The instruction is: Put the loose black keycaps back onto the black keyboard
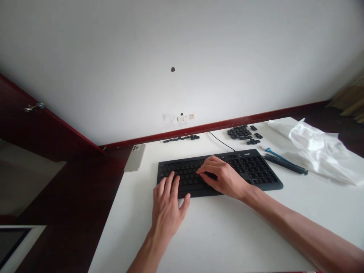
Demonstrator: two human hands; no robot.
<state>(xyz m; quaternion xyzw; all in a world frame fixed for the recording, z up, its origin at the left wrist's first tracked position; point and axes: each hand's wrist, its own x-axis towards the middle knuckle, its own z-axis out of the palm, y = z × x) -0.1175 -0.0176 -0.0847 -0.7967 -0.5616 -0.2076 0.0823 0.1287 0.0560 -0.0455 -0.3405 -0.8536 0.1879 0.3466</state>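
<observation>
A black keyboard lies on the white table, with its number pad side to the right. My left hand rests on its lower left part, fingertips on the keys and fingers spread. Over the middle of the key rows is my right hand, its thumb and fingers pinched together against the keyboard. Whatever might be between those fingertips is hidden. Loose black keycaps are grouped behind the keyboard at the right. Another line of keycaps sits near the table's back edge.
A phone lies face down at the left table edge. To the keyboard's right are a thin blue tool and a long dark object. A crumpled white plastic bag lies beyond them. The keyboard cable runs back towards the wall.
</observation>
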